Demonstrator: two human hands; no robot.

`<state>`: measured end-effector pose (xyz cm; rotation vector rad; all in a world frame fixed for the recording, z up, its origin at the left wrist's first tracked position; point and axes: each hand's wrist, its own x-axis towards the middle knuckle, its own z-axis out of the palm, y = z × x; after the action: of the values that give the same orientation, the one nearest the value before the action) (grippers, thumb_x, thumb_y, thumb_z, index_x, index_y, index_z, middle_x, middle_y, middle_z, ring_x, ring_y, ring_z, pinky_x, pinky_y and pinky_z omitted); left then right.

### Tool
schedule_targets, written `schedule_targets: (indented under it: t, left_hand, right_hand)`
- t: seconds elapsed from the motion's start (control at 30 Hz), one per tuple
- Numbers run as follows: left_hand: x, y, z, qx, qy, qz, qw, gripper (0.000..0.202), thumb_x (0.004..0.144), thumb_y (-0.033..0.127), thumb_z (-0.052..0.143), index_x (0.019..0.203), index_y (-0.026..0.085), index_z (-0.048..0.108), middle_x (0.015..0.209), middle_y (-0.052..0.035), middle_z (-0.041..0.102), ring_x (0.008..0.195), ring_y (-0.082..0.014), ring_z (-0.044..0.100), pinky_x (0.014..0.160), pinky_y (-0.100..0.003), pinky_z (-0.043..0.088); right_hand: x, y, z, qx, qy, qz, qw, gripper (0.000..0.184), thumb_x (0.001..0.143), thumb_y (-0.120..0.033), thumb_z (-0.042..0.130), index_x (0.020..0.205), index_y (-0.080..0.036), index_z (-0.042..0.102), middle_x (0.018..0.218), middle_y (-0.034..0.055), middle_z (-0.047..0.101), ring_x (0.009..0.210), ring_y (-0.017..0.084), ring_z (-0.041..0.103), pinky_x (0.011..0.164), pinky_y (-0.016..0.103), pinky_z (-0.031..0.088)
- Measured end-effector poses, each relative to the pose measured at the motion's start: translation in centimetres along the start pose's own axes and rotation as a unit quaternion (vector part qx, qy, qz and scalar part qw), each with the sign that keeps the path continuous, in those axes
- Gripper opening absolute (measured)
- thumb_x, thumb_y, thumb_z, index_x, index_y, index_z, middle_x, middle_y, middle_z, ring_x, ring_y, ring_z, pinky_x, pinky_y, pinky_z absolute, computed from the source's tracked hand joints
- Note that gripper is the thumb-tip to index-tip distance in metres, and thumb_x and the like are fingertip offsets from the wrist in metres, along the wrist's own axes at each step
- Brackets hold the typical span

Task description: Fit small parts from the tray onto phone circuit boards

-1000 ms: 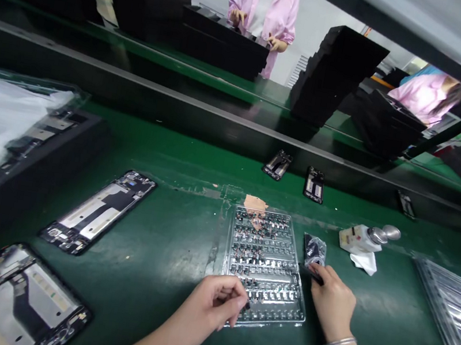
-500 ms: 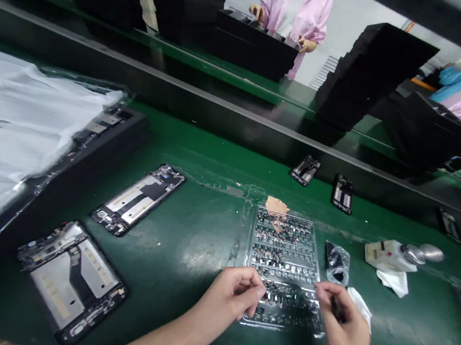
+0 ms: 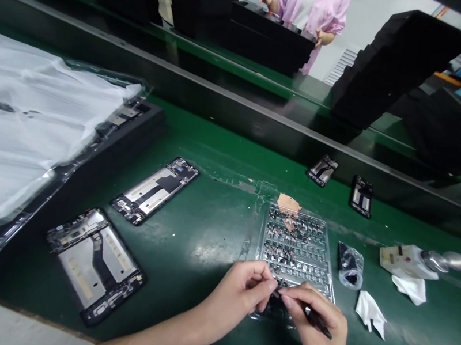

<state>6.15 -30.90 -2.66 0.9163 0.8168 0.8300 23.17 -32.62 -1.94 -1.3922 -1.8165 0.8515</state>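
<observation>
My left hand [image 3: 240, 291] is closed in a pinch over the lower part of a clear plastic tray [image 3: 316, 262]. A small dark part [image 3: 275, 292] shows at its fingertips; its kind is too small to tell. My right hand [image 3: 322, 327] is closed too, its thumb and forefinger meeting the left fingertips at that part. A slim dark tool [image 3: 317, 321] lies within the right fingers, its tip hidden. Rows of tiny dark components [image 3: 281, 253] fill much of the tray, whose lower rows the hands partly cover.
Two opened phones [image 3: 155, 190] [image 3: 95, 265] lie to the left, beside a black tray under white sheeting [image 3: 23, 122]. More phone bodies [image 3: 361, 196] rest along the back ledge. Right of the tray are a wrapped black item [image 3: 349, 264], a pump bottle [image 3: 403, 260] and white tissue [image 3: 370, 312]. Co-workers sit beyond.
My right hand has moved left, bringing its fingertips against those of my left hand. The view has shifted slightly, so the table things sit further right.
</observation>
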Motion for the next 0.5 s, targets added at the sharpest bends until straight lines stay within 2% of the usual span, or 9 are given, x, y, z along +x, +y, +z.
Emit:
schedule_targets:
  t: [0.13, 0.33, 0.43, 0.5]
  left_hand:
    - [0.1, 0.0, 0.0, 0.004, 0.005, 0.003, 1.000, 0.022, 0.082, 0.029, 0.050, 0.067, 0.015, 0.049, 0.052, 0.0039, 0.046, 0.046, -0.0064, 0.037, 0.047, -0.019, 0.029]
    - [-0.3, 0.4, 0.2, 0.063, 0.031, 0.019, 0.997, 0.022, 0.084, 0.028, 0.048, 0.066, 0.016, 0.047, 0.055, 0.0037, 0.045, 0.051, -0.0083, 0.041, 0.052, -0.020, 0.032]
    - [-0.5, 0.6, 0.3, 0.109, 0.050, 0.035, 0.992, 0.021, 0.084, 0.028, 0.047, 0.067, 0.016, 0.047, 0.057, 0.0035, 0.045, 0.053, -0.0091, 0.042, 0.054, -0.021, 0.033]
    - [-0.6, 0.8, 0.3, 0.104, 0.051, 0.035, 0.993, 0.021, 0.084, 0.028, 0.047, 0.067, 0.016, 0.047, 0.057, 0.0036, 0.045, 0.053, -0.0090, 0.042, 0.054, -0.021, 0.033]
  right_hand:
    - [0.2, -0.4, 0.3, 0.006, 0.005, 0.019, 1.000, 0.007, 0.078, -0.023, 0.062, 0.078, -0.021, 0.068, 0.064, 0.0020, 0.061, 0.056, 0.014, 0.053, 0.051, 0.025, 0.039]
    - [0.8, -1.2, 0.8, 0.061, 0.002, 0.130, 0.990, 0.013, 0.076, -0.032, 0.062, 0.072, -0.020, 0.061, 0.062, -0.0008, 0.057, 0.055, 0.012, 0.051, 0.050, 0.021, 0.039]
    - [0.9, -1.2, 0.8, 0.108, -0.012, 0.151, 0.983, 0.015, 0.076, -0.033, 0.063, 0.074, -0.020, 0.058, 0.065, -0.0013, 0.055, 0.060, 0.012, 0.051, 0.053, 0.020, 0.040]
    - [1.3, -1.2, 0.4, 0.127, -0.022, 0.153, 0.980, 0.016, 0.077, -0.034, 0.062, 0.077, -0.019, 0.057, 0.064, -0.0018, 0.053, 0.059, 0.011, 0.050, 0.053, 0.020, 0.039]
